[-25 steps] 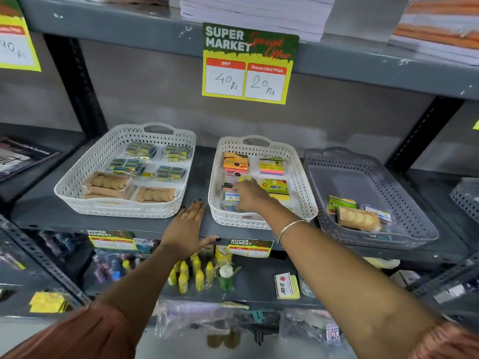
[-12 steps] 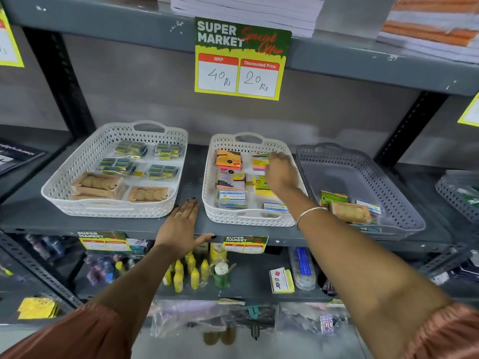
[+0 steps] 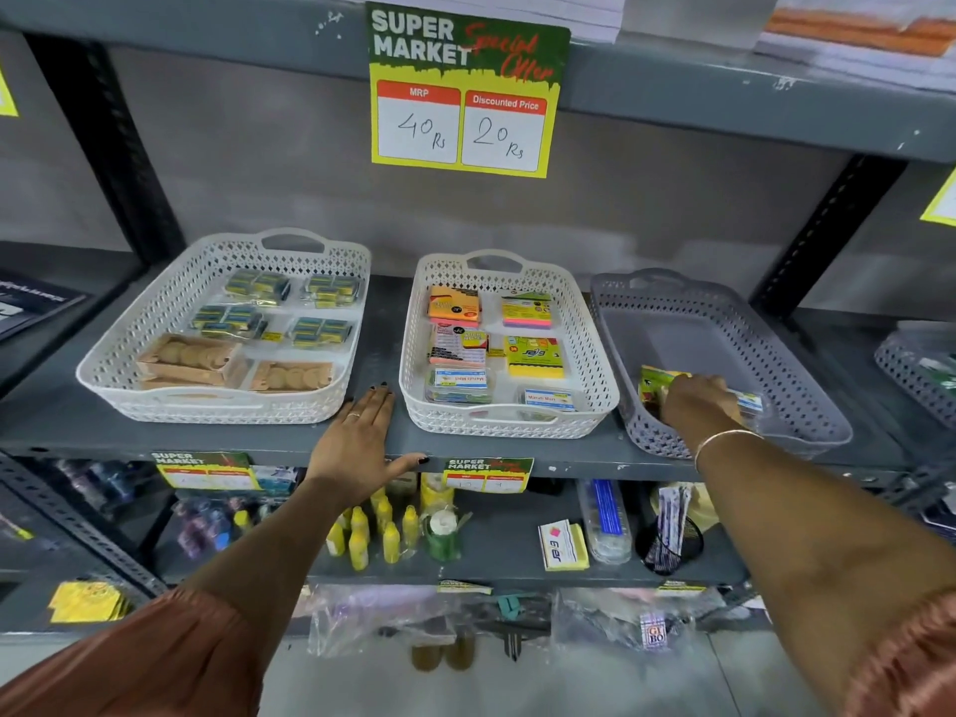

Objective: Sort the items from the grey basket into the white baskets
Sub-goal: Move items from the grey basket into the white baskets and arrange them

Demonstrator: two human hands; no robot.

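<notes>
The grey basket (image 3: pixel 807 385) stands at the right of the shelf. My right hand (image 3: pixel 696 401) reaches into its near end with fingers curled down over the items there. A green packet (image 3: pixel 653 380) shows to its left and a clear box with a blue label (image 3: pixel 750 403) to its right; whatever lies under the palm is hidden. The middle white basket (image 3: pixel 507 424) holds sticky-note pads (image 3: pixel 533 357) and small clear boxes. The left white basket (image 3: pixel 207 406) holds blue-and-yellow packs (image 3: pixel 227 320) and tan packets (image 3: pixel 191 359). My left hand (image 3: pixel 357 437) rests flat on the shelf edge between the white baskets.
A price sign (image 3: pixel 465 90) hangs from the shelf above. Another grey basket (image 3: pixel 915 370) sits at the far right. A dark upright post (image 3: pixel 827 225) stands behind the grey basket. The lower shelf carries yellow bottles (image 3: pixel 372 535) and other small goods.
My right hand left the middle white basket, moved right and came down into the grey basket over the tan packet. My left hand stayed on the shelf edge.
</notes>
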